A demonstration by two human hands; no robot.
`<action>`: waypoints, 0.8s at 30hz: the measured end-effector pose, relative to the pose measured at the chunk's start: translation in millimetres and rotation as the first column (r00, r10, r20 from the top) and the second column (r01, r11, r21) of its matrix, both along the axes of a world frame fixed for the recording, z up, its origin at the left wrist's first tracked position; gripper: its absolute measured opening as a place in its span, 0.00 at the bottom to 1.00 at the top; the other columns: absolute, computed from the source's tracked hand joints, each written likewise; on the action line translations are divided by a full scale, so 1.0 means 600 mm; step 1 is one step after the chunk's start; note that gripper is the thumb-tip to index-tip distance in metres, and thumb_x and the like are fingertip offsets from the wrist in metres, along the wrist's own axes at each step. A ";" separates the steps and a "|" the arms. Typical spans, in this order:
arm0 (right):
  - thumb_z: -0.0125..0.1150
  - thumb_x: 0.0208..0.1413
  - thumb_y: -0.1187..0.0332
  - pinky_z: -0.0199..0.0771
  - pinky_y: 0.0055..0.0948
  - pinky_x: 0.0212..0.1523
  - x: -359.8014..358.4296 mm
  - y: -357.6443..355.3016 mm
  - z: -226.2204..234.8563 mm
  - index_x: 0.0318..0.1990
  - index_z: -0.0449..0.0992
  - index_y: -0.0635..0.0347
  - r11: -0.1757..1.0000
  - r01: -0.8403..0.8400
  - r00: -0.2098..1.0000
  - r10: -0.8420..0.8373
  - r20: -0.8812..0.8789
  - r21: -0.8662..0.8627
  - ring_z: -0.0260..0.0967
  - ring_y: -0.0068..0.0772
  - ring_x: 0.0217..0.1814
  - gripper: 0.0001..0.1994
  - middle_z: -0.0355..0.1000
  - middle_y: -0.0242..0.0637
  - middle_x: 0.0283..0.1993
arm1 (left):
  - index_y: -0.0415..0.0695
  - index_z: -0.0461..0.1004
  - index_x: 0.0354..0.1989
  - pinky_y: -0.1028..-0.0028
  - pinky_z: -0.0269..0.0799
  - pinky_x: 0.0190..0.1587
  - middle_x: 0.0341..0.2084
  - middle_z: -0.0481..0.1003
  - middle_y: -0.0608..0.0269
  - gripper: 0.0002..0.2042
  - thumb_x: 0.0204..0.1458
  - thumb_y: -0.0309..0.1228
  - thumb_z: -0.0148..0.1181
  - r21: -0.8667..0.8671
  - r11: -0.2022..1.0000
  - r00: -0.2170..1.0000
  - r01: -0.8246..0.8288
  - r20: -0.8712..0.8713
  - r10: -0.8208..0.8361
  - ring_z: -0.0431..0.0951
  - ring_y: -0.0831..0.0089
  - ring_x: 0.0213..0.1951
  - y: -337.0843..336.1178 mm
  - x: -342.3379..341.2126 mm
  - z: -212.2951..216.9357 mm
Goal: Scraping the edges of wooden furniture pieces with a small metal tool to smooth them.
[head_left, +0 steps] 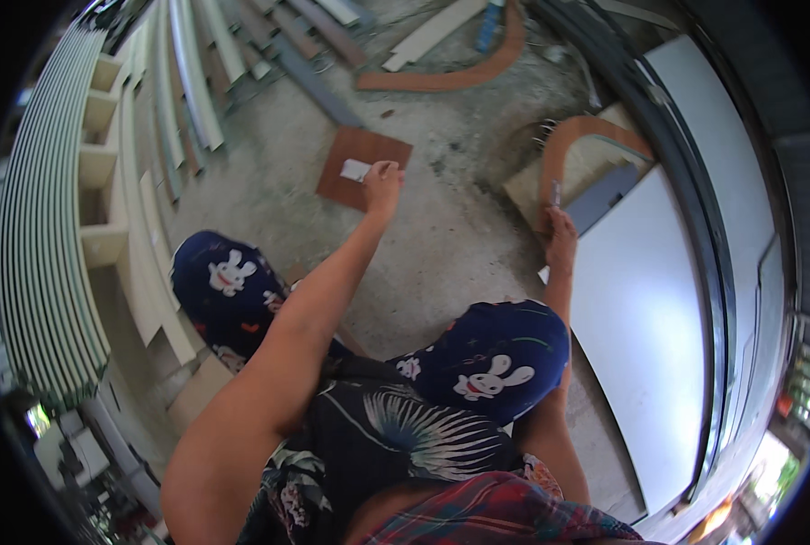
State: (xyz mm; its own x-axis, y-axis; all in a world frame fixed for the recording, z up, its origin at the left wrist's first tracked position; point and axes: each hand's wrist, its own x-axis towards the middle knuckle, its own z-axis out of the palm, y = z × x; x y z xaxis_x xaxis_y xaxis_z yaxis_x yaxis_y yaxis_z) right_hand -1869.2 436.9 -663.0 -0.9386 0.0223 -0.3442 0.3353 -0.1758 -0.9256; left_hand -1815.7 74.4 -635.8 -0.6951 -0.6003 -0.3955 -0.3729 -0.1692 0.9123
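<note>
My left hand [383, 185] is closed over a square brown board [343, 149] lying on the floor. Its fingers pinch the right edge of a small flat white piece [354, 170], which lies over the board. Out to the right, my right hand [560, 234] is closed around a small slim greyish object [556, 193]; only its upper end shows, so its kind is unclear. That hand is beside a curved brown strip [559, 150] and a dark grey flat piece [602, 198].
Long strips and profiles [187, 73] lie at the far left, beside a stack of ribbed panels [46, 209]. Another curved brown strip [441, 80] lies at the back. A large white panel [641, 327] takes up the right side. My bent knees [491, 359] are between my arms.
</note>
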 end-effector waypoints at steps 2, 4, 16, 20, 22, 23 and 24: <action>0.61 0.54 0.66 0.65 0.19 0.42 -0.002 -0.021 0.015 0.37 0.77 0.58 0.996 -0.064 0.998 0.063 0.016 0.069 0.68 0.18 0.38 0.07 0.74 0.28 0.35 | 0.37 0.74 0.36 0.71 0.74 0.32 0.30 0.78 0.54 0.10 0.53 0.31 0.53 -0.113 0.988 0.995 -0.103 -0.001 0.104 0.79 0.68 0.31 -0.043 0.016 -0.017; 0.60 0.55 0.66 0.65 0.17 0.40 0.000 -0.042 0.025 0.37 0.77 0.59 0.973 -0.123 0.991 0.110 0.076 0.196 0.68 0.17 0.37 0.07 0.73 0.26 0.34 | 0.37 0.75 0.34 0.69 0.74 0.35 0.28 0.78 0.53 0.08 0.50 0.28 0.53 -0.469 0.872 0.990 -0.136 -0.023 0.143 0.79 0.64 0.32 -0.082 0.042 -0.037; 0.61 0.53 0.66 0.62 0.19 0.37 -0.021 -0.064 0.008 0.30 0.79 0.63 0.940 -0.230 0.972 0.212 0.097 0.253 0.64 0.18 0.32 0.09 0.72 0.27 0.28 | 0.42 0.67 0.47 0.62 0.70 0.48 0.39 0.73 0.48 0.18 0.46 0.31 0.52 -0.703 0.629 0.706 -0.333 0.255 0.660 0.74 0.53 0.42 -0.123 0.109 -0.089; 0.60 0.55 0.68 0.63 0.18 0.40 -0.024 -0.075 0.017 0.34 0.79 0.64 0.872 -0.236 0.969 0.243 0.040 0.429 0.67 0.18 0.36 0.08 0.72 0.25 0.29 | 0.33 0.62 0.48 0.59 0.67 0.52 0.44 0.71 0.40 0.26 0.41 0.35 0.55 -0.359 0.796 0.564 -0.487 0.567 0.601 0.72 0.46 0.47 -0.133 0.106 -0.102; 0.59 0.55 0.66 0.60 0.19 0.37 -0.019 -0.088 0.040 0.31 0.79 0.61 0.776 -0.167 0.971 0.238 -0.038 0.608 0.63 0.18 0.33 0.08 0.68 0.23 0.26 | 0.31 0.62 0.48 0.59 0.67 0.53 0.45 0.70 0.38 0.27 0.40 0.36 0.56 -0.315 0.815 0.578 -0.486 0.584 0.570 0.72 0.46 0.48 -0.133 0.109 -0.111; 0.59 0.55 0.66 0.60 0.19 0.37 -0.019 -0.087 0.043 0.31 0.79 0.61 0.776 -0.165 0.970 0.239 -0.043 0.609 0.63 0.18 0.33 0.08 0.68 0.23 0.26 | 0.30 0.62 0.47 0.59 0.67 0.53 0.46 0.70 0.36 0.27 0.39 0.36 0.56 -0.274 0.831 0.593 -0.484 0.597 0.541 0.72 0.46 0.49 -0.135 0.111 -0.118; 0.59 0.55 0.65 0.59 0.20 0.35 -0.017 -0.082 0.045 0.30 0.79 0.61 0.796 -0.177 0.970 0.240 -0.033 0.579 0.62 0.18 0.32 0.09 0.68 0.23 0.27 | 0.30 0.62 0.47 0.59 0.67 0.53 0.46 0.70 0.36 0.27 0.39 0.36 0.56 -0.271 0.831 0.596 -0.486 0.593 0.542 0.72 0.46 0.49 -0.138 0.113 -0.123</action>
